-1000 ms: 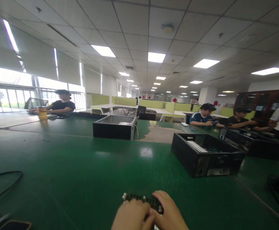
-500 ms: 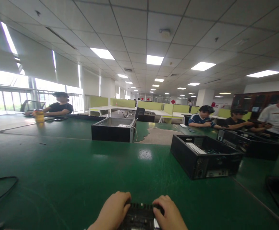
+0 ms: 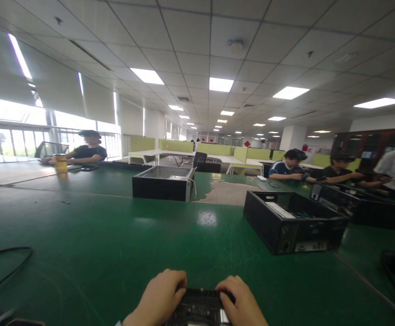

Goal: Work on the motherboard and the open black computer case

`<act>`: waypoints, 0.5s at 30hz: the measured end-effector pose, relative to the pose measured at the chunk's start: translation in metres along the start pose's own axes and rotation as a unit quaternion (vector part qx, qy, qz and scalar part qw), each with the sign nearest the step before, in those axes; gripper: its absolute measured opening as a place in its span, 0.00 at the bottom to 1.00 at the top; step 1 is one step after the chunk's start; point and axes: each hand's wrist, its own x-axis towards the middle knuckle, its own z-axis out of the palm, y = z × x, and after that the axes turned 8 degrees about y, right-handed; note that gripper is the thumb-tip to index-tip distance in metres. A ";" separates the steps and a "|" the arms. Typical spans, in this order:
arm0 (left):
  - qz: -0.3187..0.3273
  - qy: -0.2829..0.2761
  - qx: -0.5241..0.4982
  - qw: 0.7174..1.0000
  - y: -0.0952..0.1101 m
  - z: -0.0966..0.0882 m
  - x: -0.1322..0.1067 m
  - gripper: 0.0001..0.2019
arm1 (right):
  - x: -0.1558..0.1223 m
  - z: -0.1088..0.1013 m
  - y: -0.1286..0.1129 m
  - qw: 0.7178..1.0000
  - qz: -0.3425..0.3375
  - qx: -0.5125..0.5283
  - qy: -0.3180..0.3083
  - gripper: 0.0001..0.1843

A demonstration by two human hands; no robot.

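Clearly, toward the near edge of the table, our left hand and right hand grip the board, which uneven pressure could flex.

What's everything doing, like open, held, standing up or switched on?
Dark part: held, partly out of frame
Left hand: gripping its left side
Right hand: gripping its right side
Nearest black case: open-topped
Leftmost black case: open-topped
Amber container: upright
Ceiling lights: on
Blinds: partly lowered
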 end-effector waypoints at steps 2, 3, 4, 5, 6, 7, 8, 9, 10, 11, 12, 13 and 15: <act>-0.002 0.000 -0.007 1.000 0.001 -0.001 0.000 0.09 | 0.000 -0.002 -0.001 1.000 -0.001 0.011 0.009 0.13; -0.002 -0.002 -0.010 1.000 0.001 -0.002 0.000 0.09 | 0.000 -0.003 -0.002 1.000 -0.001 0.017 0.015 0.14; -0.001 -0.004 -0.012 1.000 0.002 -0.003 0.000 0.09 | 0.001 -0.003 -0.002 1.000 -0.001 0.023 0.020 0.14; 0.000 -0.008 -0.013 1.000 0.002 -0.004 0.000 0.09 | 0.001 -0.003 -0.002 0.999 0.000 0.027 0.022 0.14; 0.002 -0.010 -0.013 1.000 0.002 -0.006 -0.001 0.09 | 0.000 -0.004 -0.003 0.999 0.000 0.030 0.022 0.14; 0.004 -0.013 -0.012 1.000 0.002 -0.007 -0.001 0.09 | 0.000 -0.004 -0.003 0.999 -0.001 0.033 0.022 0.14; 0.005 -0.017 -0.010 1.000 0.002 -0.009 -0.002 0.10 | 0.000 -0.003 -0.003 0.999 -0.002 0.035 0.021 0.14; 0.004 -0.020 -0.007 1.000 0.002 -0.010 -0.002 0.10 | 0.000 -0.003 -0.003 0.999 -0.002 0.038 0.020 0.14; 0.004 -0.022 -0.003 1.000 0.001 -0.011 -0.003 0.10 | 0.000 -0.003 -0.003 0.999 -0.003 0.040 0.019 0.14; 0.004 -0.024 0.001 1.000 0.001 -0.011 -0.003 0.11 | 0.000 -0.003 -0.002 0.999 -0.003 0.043 0.018 0.14; 0.003 -0.023 0.005 1.000 0.001 -0.012 -0.003 0.11 | 0.000 -0.002 -0.002 0.999 -0.004 0.045 0.016 0.14; 0.003 -0.022 0.009 1.000 0.001 -0.012 -0.003 0.11 | 0.000 -0.002 -0.001 0.999 -0.005 0.047 0.014 0.14; 0.006 -0.018 0.013 1.000 0.002 -0.012 -0.003 0.12 | 0.000 -0.002 0.001 0.999 -0.008 0.050 0.010 0.15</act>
